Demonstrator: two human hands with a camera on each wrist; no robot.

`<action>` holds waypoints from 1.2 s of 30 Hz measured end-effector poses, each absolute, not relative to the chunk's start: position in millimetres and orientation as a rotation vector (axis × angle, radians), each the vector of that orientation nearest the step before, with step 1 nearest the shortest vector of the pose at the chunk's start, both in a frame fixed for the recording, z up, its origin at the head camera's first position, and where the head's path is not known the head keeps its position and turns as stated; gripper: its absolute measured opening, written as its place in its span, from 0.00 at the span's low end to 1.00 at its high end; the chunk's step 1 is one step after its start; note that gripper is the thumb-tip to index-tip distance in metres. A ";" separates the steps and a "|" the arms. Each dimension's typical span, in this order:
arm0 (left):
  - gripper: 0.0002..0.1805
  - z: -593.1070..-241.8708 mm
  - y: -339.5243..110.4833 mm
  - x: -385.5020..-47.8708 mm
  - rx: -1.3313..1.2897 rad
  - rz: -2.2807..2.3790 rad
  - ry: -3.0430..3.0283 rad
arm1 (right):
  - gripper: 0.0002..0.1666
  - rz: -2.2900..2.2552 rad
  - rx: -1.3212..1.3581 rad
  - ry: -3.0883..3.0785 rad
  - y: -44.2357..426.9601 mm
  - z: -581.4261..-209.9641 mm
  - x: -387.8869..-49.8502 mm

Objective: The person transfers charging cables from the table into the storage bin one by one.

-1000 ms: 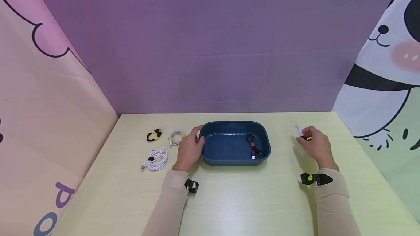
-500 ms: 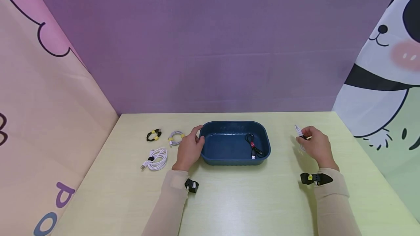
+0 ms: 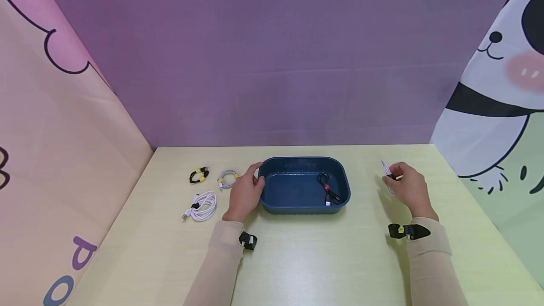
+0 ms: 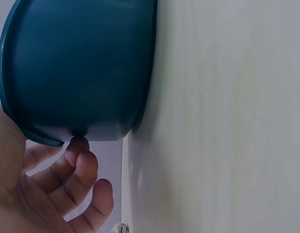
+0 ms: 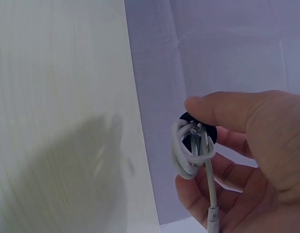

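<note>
A tied white cable [image 5: 180,151] is pinched by the right hand [image 3: 409,192] above the bench [image 3: 314,254], well right of the blue bin [image 3: 293,210], which is gripped at its left end by the left hand [image 3: 245,197]. Holding is judged the step in hand; any binward move would require its right side cleared and the black cable [image 3: 328,194] inside avoided. Three other coils [image 3: 208,203] are laid farther left.

The tray [image 3: 289,195] is glossy plastic; the tabletop [image 3: 314,259], apparently smooth wood.

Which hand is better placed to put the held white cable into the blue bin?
Likely the right hand: it pinches the white cable, while the left hand holds the blue bin at its left end.
</note>
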State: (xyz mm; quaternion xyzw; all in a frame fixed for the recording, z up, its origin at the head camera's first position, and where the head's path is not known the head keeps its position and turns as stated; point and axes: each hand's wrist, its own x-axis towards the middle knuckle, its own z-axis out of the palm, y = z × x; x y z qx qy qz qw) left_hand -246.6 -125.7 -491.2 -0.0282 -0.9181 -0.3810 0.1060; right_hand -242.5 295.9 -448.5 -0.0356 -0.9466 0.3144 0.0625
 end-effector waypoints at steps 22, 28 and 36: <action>0.25 -491.5 -125.5 -247.5 -0.082 -1.118 -2.705 | 0.20 0.958 -0.091 -2.823 291.3 -449.9 -243.7; 0.25 -491.0 -125.3 -246.4 -0.087 -1.124 -2.703 | 0.19 0.962 -0.101 -2.829 289.2 -449.6 -243.8; 0.25 -489.9 -124.9 -245.9 -0.086 -1.137 -2.699 | 0.20 0.957 -0.081 -2.818 288.7 -450.9 -244.4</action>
